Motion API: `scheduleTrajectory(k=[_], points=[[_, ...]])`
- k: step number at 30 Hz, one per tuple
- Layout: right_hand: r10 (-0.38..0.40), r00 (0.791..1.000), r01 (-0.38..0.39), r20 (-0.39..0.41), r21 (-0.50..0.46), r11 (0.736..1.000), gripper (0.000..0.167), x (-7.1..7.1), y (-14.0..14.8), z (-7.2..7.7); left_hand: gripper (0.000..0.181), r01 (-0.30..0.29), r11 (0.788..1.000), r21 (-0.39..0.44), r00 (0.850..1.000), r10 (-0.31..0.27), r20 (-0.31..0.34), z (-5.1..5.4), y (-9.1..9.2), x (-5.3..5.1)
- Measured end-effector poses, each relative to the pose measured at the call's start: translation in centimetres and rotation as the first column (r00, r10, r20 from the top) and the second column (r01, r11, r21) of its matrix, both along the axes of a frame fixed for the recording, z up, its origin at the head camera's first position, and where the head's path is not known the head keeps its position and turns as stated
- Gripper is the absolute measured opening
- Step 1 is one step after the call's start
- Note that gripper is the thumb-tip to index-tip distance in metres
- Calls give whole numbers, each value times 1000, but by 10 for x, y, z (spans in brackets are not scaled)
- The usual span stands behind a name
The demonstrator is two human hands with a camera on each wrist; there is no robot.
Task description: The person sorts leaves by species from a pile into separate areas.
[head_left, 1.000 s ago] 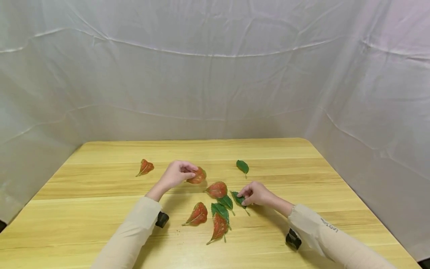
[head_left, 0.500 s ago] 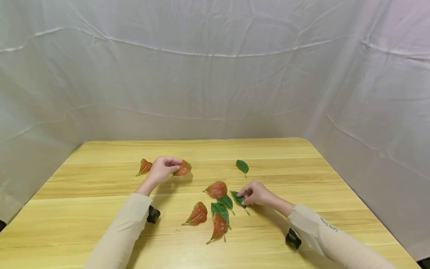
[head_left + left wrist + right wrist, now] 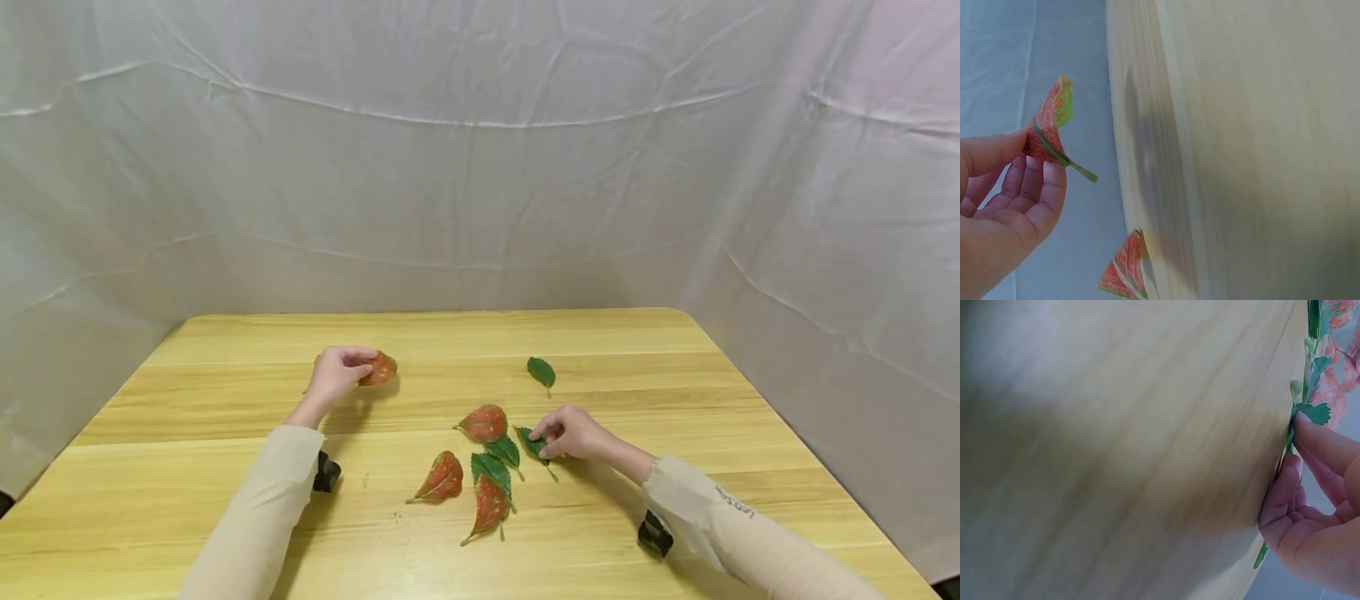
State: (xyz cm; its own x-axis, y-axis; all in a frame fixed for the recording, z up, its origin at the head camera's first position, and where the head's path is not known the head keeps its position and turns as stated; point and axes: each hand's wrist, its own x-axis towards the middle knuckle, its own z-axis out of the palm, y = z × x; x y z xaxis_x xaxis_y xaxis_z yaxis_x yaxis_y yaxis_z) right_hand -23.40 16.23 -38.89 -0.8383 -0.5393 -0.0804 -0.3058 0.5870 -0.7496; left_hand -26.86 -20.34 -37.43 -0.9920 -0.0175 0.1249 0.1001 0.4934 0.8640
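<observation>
Between thumb and fingers, my left hand (image 3: 336,377) pinches a red leaf (image 3: 382,368) above the far left of the table. In the left wrist view that leaf (image 3: 1044,134) hangs with its green stem pointing down and aside. Another red leaf (image 3: 1125,269) lies on the table below; in the head view my left hand mostly covers it. My right hand (image 3: 576,435) pinches a green leaf (image 3: 528,437) lying on the table right of centre. In the right wrist view, the thumb and fingers partly hide this leaf (image 3: 1315,412).
Red leaves (image 3: 486,423) and green leaves (image 3: 491,468) lie near the table's middle, some overlapping. One red leaf (image 3: 442,477) lies just left of them. A lone green leaf (image 3: 541,372) is farther back. Pale sheeting (image 3: 465,183) hangs behind and beside the wooden table (image 3: 660,358).
My left hand has carried the red leaf leftward and slightly back, away from the middle group, and now covers most of the far-left red leaf. My right hand has stayed in place.
</observation>
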Motion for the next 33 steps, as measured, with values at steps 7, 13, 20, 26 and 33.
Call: scheduleTrajectory(k=[7,13,20,26,33], points=[[2,1000,-2,0,-3,1000,22,0,0,0,24,-20,999,-37,1000,19,-17,-4,-9,-2],[3,1000,-3,0,-3,1000,21,0,0,0,23,-25,994,-105,1000,24,-14,-4,-15,-2],[6,1000,-6,-7,-2,1000,21,-1,1,-1,26,-1,991,-136,1000,4,24,-4,-19,-6],[10,1000,-10,-7,-5,1000,21,0,0,-2,30,56,984,-170,997,-45,65,-3,-18,-6],[1,1000,-1,-1,2,1000,21,0,0,-3,36,93,978,-189,993,-76,95,0,-15,-6]])
